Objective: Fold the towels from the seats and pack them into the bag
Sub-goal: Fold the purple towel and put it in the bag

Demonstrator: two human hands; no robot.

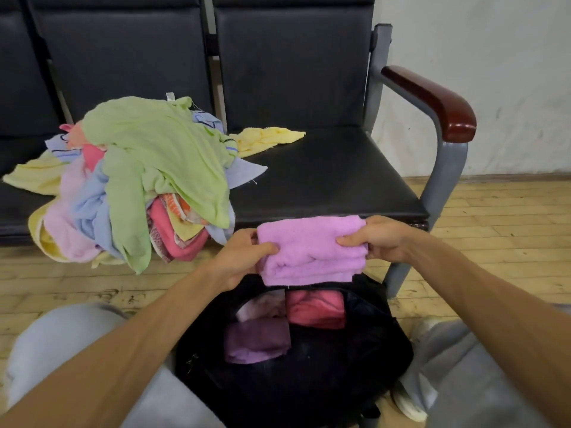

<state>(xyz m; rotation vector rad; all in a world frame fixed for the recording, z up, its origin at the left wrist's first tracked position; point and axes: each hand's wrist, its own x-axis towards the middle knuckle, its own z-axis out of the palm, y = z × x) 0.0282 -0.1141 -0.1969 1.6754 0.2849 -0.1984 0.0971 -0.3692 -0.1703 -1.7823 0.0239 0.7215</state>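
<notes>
Terry cloth in green, blue, pink and yellow lies heaped as an unfolded pile [139,180] on the left seat, spilling over its front edge. A loose yellow towel [265,140] lies just beside it, at the back of the right seat [333,180]. Nearer the camera, the left hand [244,257] pinches one end of a folded lilac towel [312,248], with its fingers [265,248] curled over the edge. The right hand [380,239] grips the other end in the same way. The towel hangs between them in a flat, layered bundle, held clear of the seat and directly above the open black bag [355,366] on the floor.

Inside the bag lie a purple towel [256,341], a red one [315,310] and a paler one [262,304] — all folded, side by side.

The step looks like packing, not folding: the bundle seems finished. The next move calls for lowering it level into the dark free space at the right of the opening, both ends released together so the layers don't slip apart — then a reach back to the pile.
</notes>
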